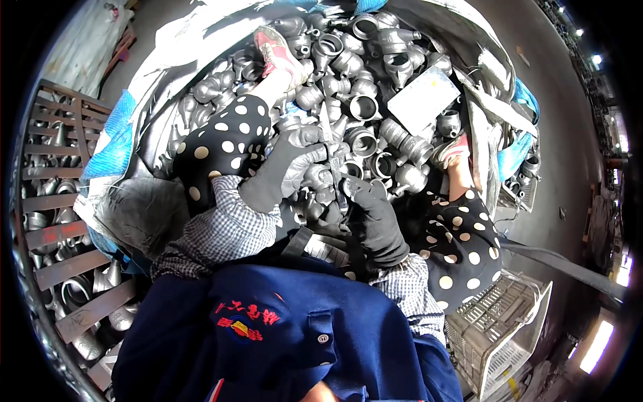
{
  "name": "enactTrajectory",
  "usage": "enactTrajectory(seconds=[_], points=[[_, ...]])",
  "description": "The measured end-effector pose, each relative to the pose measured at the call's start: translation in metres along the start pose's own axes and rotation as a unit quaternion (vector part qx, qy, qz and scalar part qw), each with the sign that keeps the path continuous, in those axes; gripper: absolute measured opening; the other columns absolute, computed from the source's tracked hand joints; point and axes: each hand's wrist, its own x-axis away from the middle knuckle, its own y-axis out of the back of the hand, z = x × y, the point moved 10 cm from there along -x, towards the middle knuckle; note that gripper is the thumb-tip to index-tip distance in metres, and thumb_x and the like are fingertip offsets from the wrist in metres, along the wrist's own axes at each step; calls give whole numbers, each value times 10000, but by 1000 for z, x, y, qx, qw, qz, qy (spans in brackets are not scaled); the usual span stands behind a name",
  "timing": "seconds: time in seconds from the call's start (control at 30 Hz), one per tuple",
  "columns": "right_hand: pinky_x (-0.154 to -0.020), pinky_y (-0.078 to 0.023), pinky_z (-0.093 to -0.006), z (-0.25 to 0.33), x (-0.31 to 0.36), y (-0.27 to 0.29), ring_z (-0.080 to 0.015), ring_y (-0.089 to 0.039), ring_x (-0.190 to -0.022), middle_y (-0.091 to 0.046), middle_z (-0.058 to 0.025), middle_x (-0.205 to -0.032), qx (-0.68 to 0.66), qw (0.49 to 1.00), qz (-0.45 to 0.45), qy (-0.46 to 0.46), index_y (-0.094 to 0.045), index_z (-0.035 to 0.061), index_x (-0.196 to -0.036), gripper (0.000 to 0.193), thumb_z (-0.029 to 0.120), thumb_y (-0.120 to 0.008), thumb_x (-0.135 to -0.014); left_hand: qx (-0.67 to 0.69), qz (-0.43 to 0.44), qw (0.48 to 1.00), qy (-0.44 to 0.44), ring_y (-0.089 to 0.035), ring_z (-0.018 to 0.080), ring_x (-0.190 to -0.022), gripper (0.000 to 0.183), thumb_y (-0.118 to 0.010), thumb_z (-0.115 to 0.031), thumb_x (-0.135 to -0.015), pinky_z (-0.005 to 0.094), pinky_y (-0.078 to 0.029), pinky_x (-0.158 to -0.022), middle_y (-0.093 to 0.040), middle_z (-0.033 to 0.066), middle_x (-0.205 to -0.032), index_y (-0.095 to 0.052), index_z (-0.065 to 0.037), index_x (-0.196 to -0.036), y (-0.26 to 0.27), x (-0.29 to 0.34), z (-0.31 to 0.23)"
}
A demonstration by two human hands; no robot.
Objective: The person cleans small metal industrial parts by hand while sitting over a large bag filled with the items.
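Observation:
My left hand (291,164), in a dark grey glove, is closed with its fingers curled at a small grey metal casting (317,177). Just right of those fingers stands a long, narrow, flat metal tool like a file (326,127), pointing away from me. My right hand (370,213), in a black glove, is closed around the tool's near end, thumb and forefinger close together; its grip is partly hidden. Both hands are between my knees, above a heap of grey metal castings (364,107) with round, open necks.
A large white sack (181,57) with blue straps surrounds the heap. On the castings at right lies a white rectangular panel (423,100). A rusty slatted metal crate (57,201) with more castings stands at left, a grey plastic basket (495,328) at lower right.

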Motion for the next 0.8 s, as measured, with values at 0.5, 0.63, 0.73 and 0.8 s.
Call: enactTrajectory(seconds=[0.5,0.63,0.73,0.8], points=[[-579,-519,-269,8,5,-22,-112,-581,-617,-641,-63,-804,-19,984,177,28,-595,-44,-1123,335,233,-444,-1010,19,47,999,14,-594,139,-1012,234,-562,-81,-955,280,-477,-901,-621,43,-1075,-585,-4,-1174,0,7,6],[-567,-509,-243,15,0,-7,-106,-602,-657,-647,-71,-849,25,998,25,57,-576,-60,-1178,319,183,-475,-997,-82,37,996,14,-590,111,-945,186,-538,-95,-971,254,-485,-842,-623,35,-996,-612,3,-1111,-11,11,-4],[-623,-505,-224,13,-1,5,-102,-616,-722,-660,-59,-900,40,996,-2,78,-603,-43,-1143,257,133,-517,-977,-229,-28,973,-27,-579,97,-915,185,-551,-93,-963,239,-471,-826,-606,27,-966,-612,14,-1101,-7,16,-19],[-671,-506,-218,14,-3,15,-100,-626,-772,-669,-60,-934,83,990,-25,112,-613,-39,-1125,235,116,-536,-966,-186,-18,982,25,-577,93,-914,168,-557,-72,-953,240,-467,-834,-600,21,-938,-618,17,-1082,-8,20,-5]])
